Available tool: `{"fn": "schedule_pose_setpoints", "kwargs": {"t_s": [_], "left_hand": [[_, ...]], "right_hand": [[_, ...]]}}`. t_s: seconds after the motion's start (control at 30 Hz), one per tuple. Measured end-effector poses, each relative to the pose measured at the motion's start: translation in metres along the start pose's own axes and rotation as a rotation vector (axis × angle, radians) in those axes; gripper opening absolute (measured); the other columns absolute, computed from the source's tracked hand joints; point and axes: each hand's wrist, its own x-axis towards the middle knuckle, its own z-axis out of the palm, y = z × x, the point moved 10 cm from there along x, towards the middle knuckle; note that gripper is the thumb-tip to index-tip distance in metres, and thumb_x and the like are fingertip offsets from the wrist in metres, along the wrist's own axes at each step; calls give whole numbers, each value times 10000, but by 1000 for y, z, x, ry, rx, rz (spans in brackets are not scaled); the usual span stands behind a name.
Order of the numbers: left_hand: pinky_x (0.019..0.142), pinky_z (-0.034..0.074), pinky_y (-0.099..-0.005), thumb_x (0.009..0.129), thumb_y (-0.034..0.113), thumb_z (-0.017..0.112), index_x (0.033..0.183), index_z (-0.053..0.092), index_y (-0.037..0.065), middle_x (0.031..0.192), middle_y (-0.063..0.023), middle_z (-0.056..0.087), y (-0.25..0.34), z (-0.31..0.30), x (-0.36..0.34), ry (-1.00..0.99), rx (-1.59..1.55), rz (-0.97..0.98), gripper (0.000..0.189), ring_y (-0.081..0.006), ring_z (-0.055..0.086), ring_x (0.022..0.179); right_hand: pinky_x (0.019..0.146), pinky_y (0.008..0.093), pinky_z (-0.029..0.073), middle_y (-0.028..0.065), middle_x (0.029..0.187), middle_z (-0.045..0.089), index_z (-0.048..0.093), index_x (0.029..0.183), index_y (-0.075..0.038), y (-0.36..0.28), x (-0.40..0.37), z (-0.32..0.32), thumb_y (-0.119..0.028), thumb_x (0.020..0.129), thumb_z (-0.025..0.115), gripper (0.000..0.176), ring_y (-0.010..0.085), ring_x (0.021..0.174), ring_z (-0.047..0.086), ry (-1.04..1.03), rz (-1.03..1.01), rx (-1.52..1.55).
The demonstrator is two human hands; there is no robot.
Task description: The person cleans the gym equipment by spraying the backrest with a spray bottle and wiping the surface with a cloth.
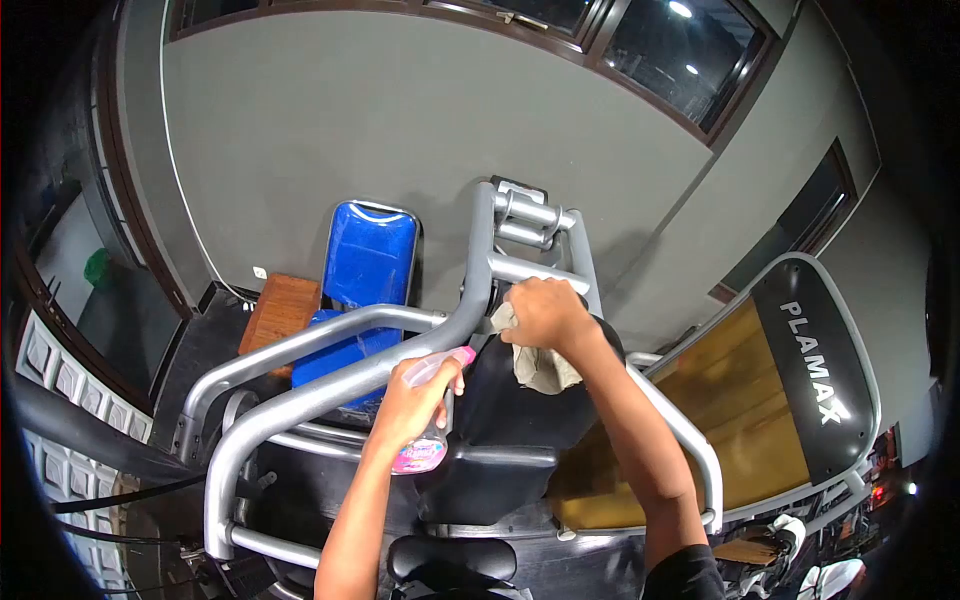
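My left hand (pixel 408 408) is closed around a clear spray bottle (pixel 422 452) with a pink nozzle and a pink label. It is held just in front of the silver tube frame (pixel 330 388) of a gym machine. Farther up, my right hand (pixel 543 315) grips a beige cloth (pixel 546 370), which hangs down over the black padded backrest (pixel 500 400). The cloth's upper corner lies close to the silver tubing. My right fingers are partly hidden behind the back of the hand.
A blue chair (pixel 370 250) and a brown wooden stool (pixel 278 310) stand by the grey wall (pixel 330 110). At right is a panel lettered PLAMAX (pixel 815 370). Curved silver bars flank the seat, and black cables (pixel 130 505) run at lower left.
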Motion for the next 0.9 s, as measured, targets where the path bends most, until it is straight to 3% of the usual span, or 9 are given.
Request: {"fn": "schedule_pose_setpoints", "kwargs": {"t_s": [0.17,0.23,0.27,0.43,0.63,0.7,0.73,0.83,0.9], "left_hand": [[404,398,-265,895,385,638,670,617,14,605,-39,577,-10,3,-1,-24,62,-70,434,-110,497,388],[399,393,-264,893,385,635,672,619,15,601,-38,575,-15,3,0,-25,67,-76,431,-108,496,390],[395,387,-263,892,385,632,673,621,16,596,-37,573,-19,3,2,-24,67,-84,429,-106,495,391],[378,375,-266,899,373,617,717,656,18,607,-38,582,-31,4,5,-17,49,-69,401,-100,491,398],[375,391,-259,915,341,600,923,695,24,654,-40,598,-25,-2,3,-36,34,-66,331,-100,497,418],[380,409,-251,928,329,593,980,690,27,675,-31,593,-13,-8,-5,-22,-29,-48,322,-96,520,470],[380,408,-253,927,333,596,969,692,29,681,-32,593,-15,-13,-6,-22,-13,-49,322,-94,525,482],[380,407,-254,926,340,601,953,696,31,692,-36,594,-17,-30,-6,-19,14,-40,325,-95,525,485],[381,407,-253,925,344,604,949,697,31,698,-39,596,-18,-34,-5,-21,22,-28,328,-97,519,475]], "right_hand": [[753,460,534,172,885,689,718,941,-61,-37,-12,12,-378,659,741,425,337,875,670,-51,-84,-26],[753,443,531,139,877,682,690,878,-68,-30,-15,2,-372,651,773,389,307,841,675,66,-78,55],[801,466,523,152,919,690,703,1043,-78,-15,-19,-3,-364,728,717,426,342,938,654,90,-19,96],[828,500,499,189,896,676,625,1087,-64,9,-33,-20,-336,745,708,445,390,935,641,71,142,215],[755,480,514,175,837,669,554,1031,-64,-13,-32,-8,-273,729,737,410,369,871,663,74,184,92],[698,459,524,138,819,674,570,1002,-60,-42,-27,-4,-218,710,745,376,334,801,679,198,-3,-67],[667,432,528,115,821,683,630,908,-66,-55,-25,1,-164,701,732,251,295,776,687,156,-51,-122],[656,359,517,69,823,712,726,832,-127,-93,-19,32,-173,768,684,89,239,820,709,-22,-137,-215],[654,357,518,48,807,717,731,764,-164,-115,-24,50,-169,775,681,52,219,823,711,-15,-204,-294]]}}
